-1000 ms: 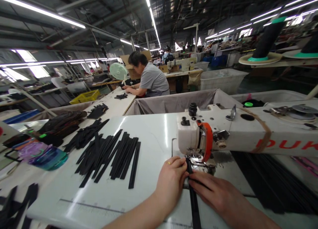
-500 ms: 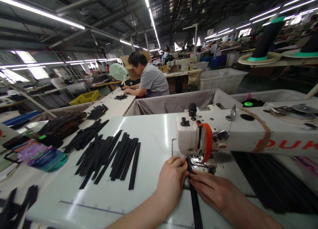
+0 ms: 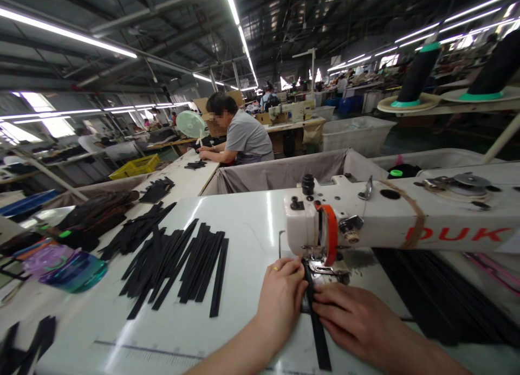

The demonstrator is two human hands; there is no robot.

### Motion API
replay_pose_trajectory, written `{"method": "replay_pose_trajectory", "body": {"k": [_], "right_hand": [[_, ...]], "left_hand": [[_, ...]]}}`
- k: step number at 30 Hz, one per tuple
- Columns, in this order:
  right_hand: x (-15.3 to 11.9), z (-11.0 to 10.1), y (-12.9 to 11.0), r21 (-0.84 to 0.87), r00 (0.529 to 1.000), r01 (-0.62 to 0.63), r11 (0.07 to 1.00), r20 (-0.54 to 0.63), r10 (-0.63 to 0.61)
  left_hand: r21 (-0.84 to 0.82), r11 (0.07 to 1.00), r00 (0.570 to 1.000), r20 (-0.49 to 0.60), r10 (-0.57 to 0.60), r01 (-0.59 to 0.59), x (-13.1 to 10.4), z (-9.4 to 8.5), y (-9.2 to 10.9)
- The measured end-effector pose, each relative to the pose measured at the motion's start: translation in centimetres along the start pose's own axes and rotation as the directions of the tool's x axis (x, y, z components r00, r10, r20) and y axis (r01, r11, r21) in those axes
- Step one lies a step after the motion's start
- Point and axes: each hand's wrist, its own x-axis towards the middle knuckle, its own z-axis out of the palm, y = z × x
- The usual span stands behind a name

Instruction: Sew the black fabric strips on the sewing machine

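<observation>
A narrow black fabric strip (image 3: 318, 331) runs under the presser foot area of a white sewing machine (image 3: 349, 218). Its near end lies on the pale table. My left hand (image 3: 281, 291), with a ring on one finger, is closed along the strip's left edge, close to the needle. From the right, my right hand (image 3: 352, 314) pinches the same strip, its fingers pressed together; the thumb is hidden. The needle itself is too small to make out. To the left of my hands lie several black strips (image 3: 203, 264) in a row of piles.
Longer black pieces (image 3: 422, 293) lie under the machine arm. A purple and teal bottle (image 3: 73, 266) stands at the left. Beyond the table is a cloth-lined bin (image 3: 280, 169). A co-worker (image 3: 247, 131) sits at the far table. Thread cones (image 3: 418, 74) rise at the right.
The black strip has moved away from me under the machine, so its near end now shows. Both hands keep hold of it. The camera view has shifted slightly.
</observation>
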Motion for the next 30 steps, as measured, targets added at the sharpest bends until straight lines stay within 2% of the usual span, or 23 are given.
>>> {"method": "replay_pose_trajectory", "body": {"k": [5, 10, 19, 24, 30], "right_hand": [[-0.1, -0.9, -0.7, 0.183, 0.995, 0.020, 0.983, 0.093, -0.037], [0.2, -1.2, -0.5, 0.240, 0.993, -0.042, 0.970, 0.120, 0.013], [0.1, 0.0, 1.0, 0.090, 0.994, -0.105, 0.990, 0.037, 0.102], [0.3, 0.7, 1.5, 0.007, 0.994, -0.109, 0.994, 0.021, 0.109], [0.3, 1.1, 1.5, -0.087, 0.995, -0.092, 0.992, 0.018, 0.094]], "left_hand": [[-0.003, 1.000, 1.000, 0.010, -0.017, 0.017, -0.1, -0.1, 0.0], [-0.012, 1.000, 1.000, 0.015, -0.019, 0.020, 0.0, -0.1, 0.0], [-0.013, 1.000, 1.000, 0.023, -0.020, 0.020, -0.1, -0.3, 0.0], [-0.022, 1.000, 1.000, 0.018, -0.015, 0.016, -0.1, -0.5, 0.4], [0.065, 0.995, 0.997, -0.009, -0.070, 0.071, -0.5, -0.1, 0.7]]}}
